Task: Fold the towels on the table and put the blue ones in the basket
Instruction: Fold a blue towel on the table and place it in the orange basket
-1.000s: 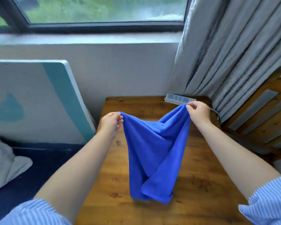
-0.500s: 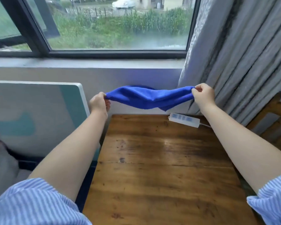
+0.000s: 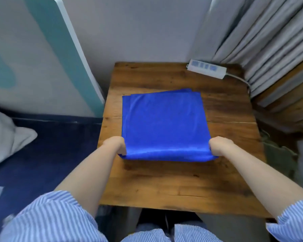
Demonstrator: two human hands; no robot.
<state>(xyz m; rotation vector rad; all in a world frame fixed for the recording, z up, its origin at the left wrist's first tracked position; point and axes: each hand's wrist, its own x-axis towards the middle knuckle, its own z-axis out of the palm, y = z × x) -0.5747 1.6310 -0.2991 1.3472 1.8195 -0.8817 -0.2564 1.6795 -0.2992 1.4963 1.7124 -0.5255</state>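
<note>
A blue towel (image 3: 163,124) lies folded double and flat on the small wooden table (image 3: 182,182), its fold along the near edge. My left hand (image 3: 115,145) grips the towel's near left corner. My right hand (image 3: 219,148) grips the near right corner. The far edges of the two layers lie slightly offset. No basket is in view.
A white power strip (image 3: 206,68) with its cord lies at the table's far right corner. Grey curtains (image 3: 262,41) hang at the right over wooden slats. A white and teal board (image 3: 42,55) leans at the left above a dark blue bed with a grey cloth (image 3: 5,135).
The towel was held stretched in the air in front of the window; now it is laid down on the table, folded in half, and both hands have come down to its near corners.
</note>
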